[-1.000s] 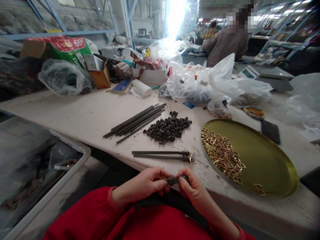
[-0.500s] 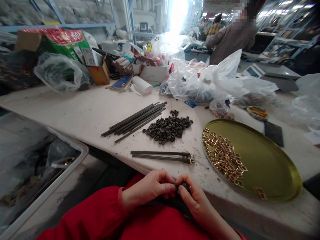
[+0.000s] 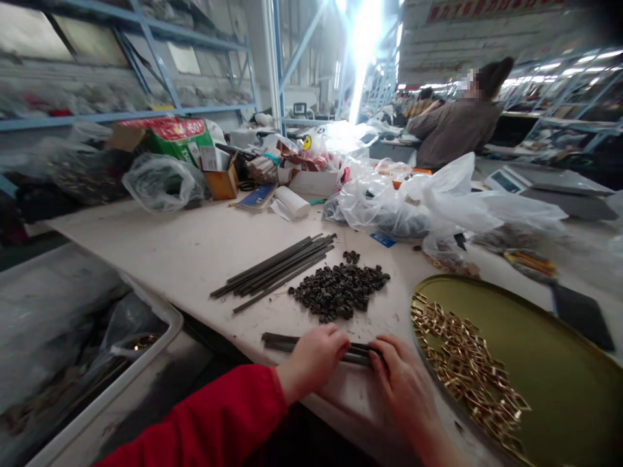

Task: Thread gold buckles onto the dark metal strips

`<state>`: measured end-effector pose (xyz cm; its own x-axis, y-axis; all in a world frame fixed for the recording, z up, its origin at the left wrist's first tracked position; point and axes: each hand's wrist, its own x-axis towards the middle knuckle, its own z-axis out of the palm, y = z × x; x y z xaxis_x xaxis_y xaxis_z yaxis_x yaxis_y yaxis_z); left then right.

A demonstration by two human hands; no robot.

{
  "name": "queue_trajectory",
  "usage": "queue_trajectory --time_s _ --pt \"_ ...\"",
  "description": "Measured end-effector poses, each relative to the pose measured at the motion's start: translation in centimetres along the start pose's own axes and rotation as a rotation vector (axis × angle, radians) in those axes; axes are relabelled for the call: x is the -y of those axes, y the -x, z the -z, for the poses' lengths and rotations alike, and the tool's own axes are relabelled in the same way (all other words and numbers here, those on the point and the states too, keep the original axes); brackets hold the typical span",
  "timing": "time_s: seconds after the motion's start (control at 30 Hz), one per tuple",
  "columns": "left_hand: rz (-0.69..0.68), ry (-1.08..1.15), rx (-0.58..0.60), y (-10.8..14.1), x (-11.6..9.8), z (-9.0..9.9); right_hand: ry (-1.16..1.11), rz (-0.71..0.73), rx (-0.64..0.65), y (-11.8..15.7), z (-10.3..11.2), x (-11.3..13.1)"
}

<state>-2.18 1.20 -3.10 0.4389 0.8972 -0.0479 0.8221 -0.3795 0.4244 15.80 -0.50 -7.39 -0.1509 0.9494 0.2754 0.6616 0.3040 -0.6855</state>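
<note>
Near the table's front edge lie a few dark narrow straps point(image 3: 280, 342) side by side. My left hand point(image 3: 318, 357) is closed over them around the middle, fingers curled down. My right hand point(image 3: 403, 379) grips the straps' right end between thumb and fingers, which hides that end. Just behind my hands sits a heap of small dark loops point(image 3: 338, 290). More dark straps point(image 3: 275, 269) lie in a loose bundle to the left of the heap. On the right, gold rectangular buckles point(image 3: 467, 363) are piled on a round gold tray point(image 3: 549, 376).
Clear plastic bags point(image 3: 403, 201) fill the back of the table. A paper roll point(image 3: 292, 201), a notebook point(image 3: 256, 197) and boxes stand back left. A dark flat object point(image 3: 581, 316) is beside the tray. A white bin point(image 3: 170, 318) is lower left. Another person point(image 3: 455, 133) is beyond.
Both hands have moved forward from the table edge, near my body, onto the straps, bringing the dark piece they held. The view has tilted up, so everything sits lower.
</note>
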Motion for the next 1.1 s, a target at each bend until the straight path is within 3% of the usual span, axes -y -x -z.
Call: queue_trajectory --time_s 0.07,0.13,0.23,0.33,0.4,0.5,0.6,0.7,0.8,0.9,0.97,1.1 --pt "-0.085 -0.072 -0.062 -0.8 1.1 -0.5 0.024 0.041 -0.009 -0.5 -1.1 -1.1" --pt "-0.113 -0.144 -0.103 -1.7 2.5 0.6 0.026 0.041 -0.014 -0.5 -1.9 -1.9" --pt "0.131 -0.368 -0.100 -3.9 5.5 4.7 0.036 0.026 -0.052 -0.2 -2.5 -2.7" --pt "0.256 -0.445 -0.100 -6.9 8.8 8.0 0.049 0.015 -0.095 -0.2 -2.6 -3.1" --pt "0.297 -0.471 -0.077 -8.7 10.3 8.4 0.049 0.016 -0.098 -0.3 -2.5 -3.1" --pt "0.328 -0.507 -0.042 -10.2 10.9 7.6 0.044 0.001 -0.083 -0.4 -2.4 -2.8" --pt "0.314 -0.527 -0.027 -10.4 10.3 7.5 0.039 -0.039 -0.067 -0.4 -2.3 -2.3" --pt "0.259 -0.528 -0.058 -9.4 9.0 8.9 0.023 -0.052 -0.101 -0.3 -1.9 -1.9" --pt "0.158 -0.505 -0.084 -6.7 6.6 10.1 -0.022 -0.001 -0.224 0.0 -1.1 -1.2" --pt "-0.003 -0.394 -0.014 -2.4 3.2 9.8 -0.152 -0.008 -0.297 0.1 0.3 0.5" --pt "-0.076 -0.102 0.085 0.5 0.8 8.9 -0.314 -0.095 -0.227 0.0 1.2 2.0" --pt "0.096 0.566 0.360 3.9 -2.2 6.9 -0.575 -0.258 0.059 -0.6 2.2 4.4"
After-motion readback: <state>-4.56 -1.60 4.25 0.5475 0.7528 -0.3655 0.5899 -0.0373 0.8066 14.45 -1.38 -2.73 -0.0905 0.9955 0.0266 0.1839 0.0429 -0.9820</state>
